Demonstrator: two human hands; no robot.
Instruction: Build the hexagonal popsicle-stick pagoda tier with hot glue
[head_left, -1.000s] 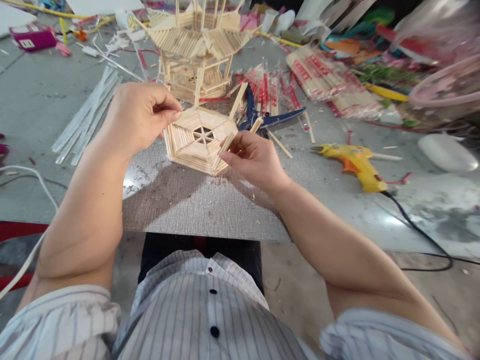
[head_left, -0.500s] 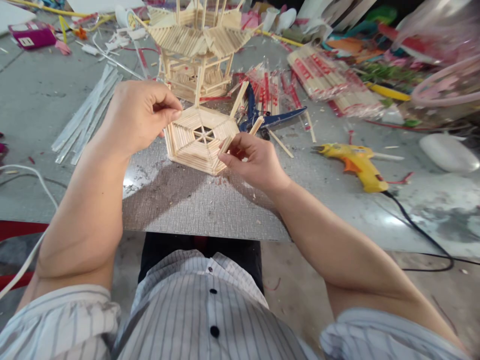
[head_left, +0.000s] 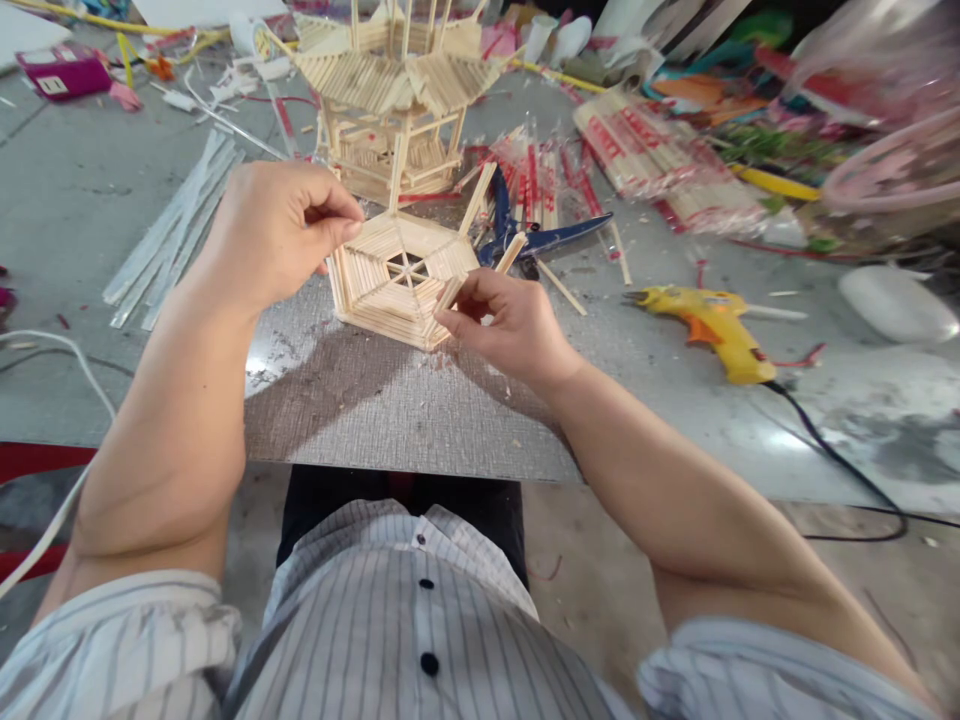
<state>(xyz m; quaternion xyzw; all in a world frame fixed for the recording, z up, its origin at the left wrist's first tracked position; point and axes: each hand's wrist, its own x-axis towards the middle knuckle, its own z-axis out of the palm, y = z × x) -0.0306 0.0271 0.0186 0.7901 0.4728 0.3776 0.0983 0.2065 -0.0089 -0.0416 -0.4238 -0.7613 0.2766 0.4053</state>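
Note:
A hexagonal base (head_left: 375, 325) made of thin wooden sticks lies flat on the table, with a spoked opening at its centre. Stick posts rise from its corners, among them a back post (head_left: 397, 175). At the left corner, my left hand (head_left: 281, 235) is closed in a pinch around the top of a post, whose lower part shows beneath the fingers. My right hand (head_left: 506, 320) pinches a short wooden post (head_left: 448, 292) at the front right corner. Right behind the base stands a larger stick pavilion (head_left: 390, 90) with a slatted roof.
Blue-handled pliers (head_left: 544, 238) lie just right of the base. A yellow glue gun (head_left: 712, 325) with a black cord rests farther right. Clear glue sticks (head_left: 176, 225) lie at left; packaged wooden sticks (head_left: 645, 150) are at the back right. The table's front edge is close to me.
Both hands stay at the same corners of the hexagonal base. Only a very slight shift of the base and right hand to the left shows.

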